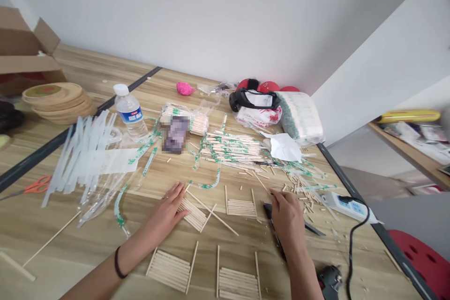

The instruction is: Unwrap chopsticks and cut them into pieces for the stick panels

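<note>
Left hand point(168, 211) lies flat, fingers spread, pressing a stick panel point(192, 214) near the middle of the bench point(87, 234). Right hand point(287, 215) rests over black cutters point(309, 228) toward the right edge, fingers curled; whether it grips them, I cannot tell. A second panel point(241, 207) sits between the hands, two more by the near edge. Glue gun point(329, 280) at the near right corner.
</note>
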Demonstrator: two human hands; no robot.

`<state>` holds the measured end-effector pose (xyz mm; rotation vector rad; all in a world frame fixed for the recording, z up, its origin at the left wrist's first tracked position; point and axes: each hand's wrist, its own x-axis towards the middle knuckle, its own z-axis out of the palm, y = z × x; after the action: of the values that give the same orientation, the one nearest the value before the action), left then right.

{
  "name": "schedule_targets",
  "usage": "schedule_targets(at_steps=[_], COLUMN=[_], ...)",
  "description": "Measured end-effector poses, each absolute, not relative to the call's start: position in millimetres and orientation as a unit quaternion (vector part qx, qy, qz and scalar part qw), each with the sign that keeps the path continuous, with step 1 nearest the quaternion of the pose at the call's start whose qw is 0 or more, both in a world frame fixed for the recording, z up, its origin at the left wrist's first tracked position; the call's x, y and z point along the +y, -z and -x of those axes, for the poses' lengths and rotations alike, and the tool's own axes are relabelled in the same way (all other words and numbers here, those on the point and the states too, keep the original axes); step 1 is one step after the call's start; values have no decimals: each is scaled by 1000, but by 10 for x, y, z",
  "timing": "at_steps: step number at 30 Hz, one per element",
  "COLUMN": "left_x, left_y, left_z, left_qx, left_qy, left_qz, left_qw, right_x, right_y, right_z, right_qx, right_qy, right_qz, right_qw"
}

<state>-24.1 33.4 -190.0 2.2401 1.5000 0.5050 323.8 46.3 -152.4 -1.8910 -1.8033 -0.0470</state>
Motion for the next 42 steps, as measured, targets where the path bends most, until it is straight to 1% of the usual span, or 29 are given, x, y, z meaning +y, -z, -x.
schedule_targets(at_steps=[3, 6, 10, 14, 17, 21, 24, 26, 28, 29, 30, 32, 34, 35, 36, 38, 40, 42], left_x=[341, 333, 307, 308, 341, 435, 509, 511, 450, 397, 333, 196, 85, 48, 25, 12, 16, 5], left_y=[1931, 1972, 2059, 2141, 2197, 2272, 2269, 2184, 2013, 1900, 1777, 1525, 1306, 1220, 1150, 1055, 1002, 972], left_z=[248, 251, 252, 240, 238, 254, 245, 199, 97, 22, -69, -283, -504, -601, -682, -783, -805, -780], left_qx=[532, 526, 496, 484, 487, 503, 514, 528, 546, 551, 554, 528, 482, 469, 468, 472, 479, 483], left_qy=[-189, -189, -189, -190, -206, -227, -254, -280, -308, -322, -327, -326, -347, -360, -381, -419, -450, -458], left_qz=[-802, -808, -835, -848, -846, -832, -816, -797, -769, -751, -730, -674, -564, -499, -436, -336, -285, -281], left_qw=[194, 189, 145, 98, 72, 58, 67, 85, 127, 168, 230, 402, 574, 634, 668, 699, 698, 691], right_x=[370, 147, -112, -161, -144, -194, -291, -361, -425, -455, -485, -542, -598, -625, -651, -699, -740, -762], right_y=[1474, 1431, 1437, 1496, 1480, 1342, 1246, 1206, 1173, 1156, 1137, 1097, 1063, 1052, 1047, 1057, 1096, 1159], right_z=[-3048, -2700, -2314, -2214, -2268, -2449, -2598, -2656, -2657, -2633, -2596, -2491, -2387, -2353, -2340, -2392, -2546, -2764], right_qx=[-675, -725, -739, -729, -714, -673, -641, -627, -621, -620, -621, -630, -645, -653, -659, -669, -670, -660], right_qy=[2, -66, -116, -138, -148, -160, -172, -184, -198, -205, -213, -229, -245, -250, -253, -242, -213, -175], right_qz=[687, 638, 627, 636, 646, 670, 686, 690, 688, 686, 682, 669, 650, 642, 635, 635, 654, 684], right_qw=[270, 252, 220, 213, 227, 270, 299, 311, 319, 322, 323, 322, 318, 316, 313, 301, 279, 255])
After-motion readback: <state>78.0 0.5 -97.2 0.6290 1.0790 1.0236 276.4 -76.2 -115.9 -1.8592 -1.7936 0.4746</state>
